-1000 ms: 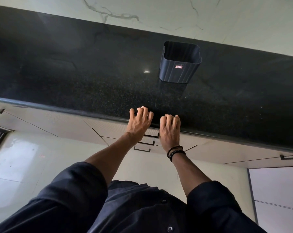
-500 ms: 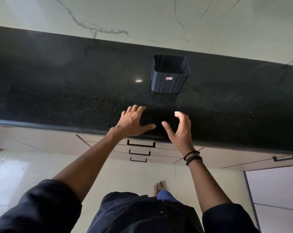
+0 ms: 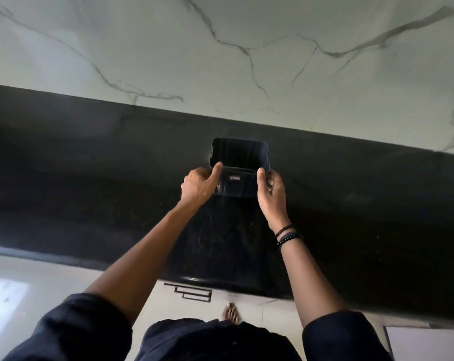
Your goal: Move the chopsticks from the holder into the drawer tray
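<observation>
A dark ribbed holder point(image 3: 237, 182) with a small red label stands on the black counter point(image 3: 90, 204) near the back wall. My left hand point(image 3: 198, 187) grips its left side, thumb on the rim. My right hand point(image 3: 271, 194) grips its right side, thumb up on the front corner. The holder's mouth faces me and looks dark inside; no chopsticks show in it. The drawer below the counter is shut, with its black handles point(image 3: 194, 293) in sight, so the tray is hidden.
A white marbled wall point(image 3: 246, 61) rises right behind the holder. The counter's front edge point(image 3: 64, 259) runs across below my forearms. Pale cabinet fronts and floor lie beneath, with my bare foot point(image 3: 231, 312) showing.
Both hands left the counter's front edge, reached forward across the counter and took hold of the holder on either side. My view has tilted up toward the wall.
</observation>
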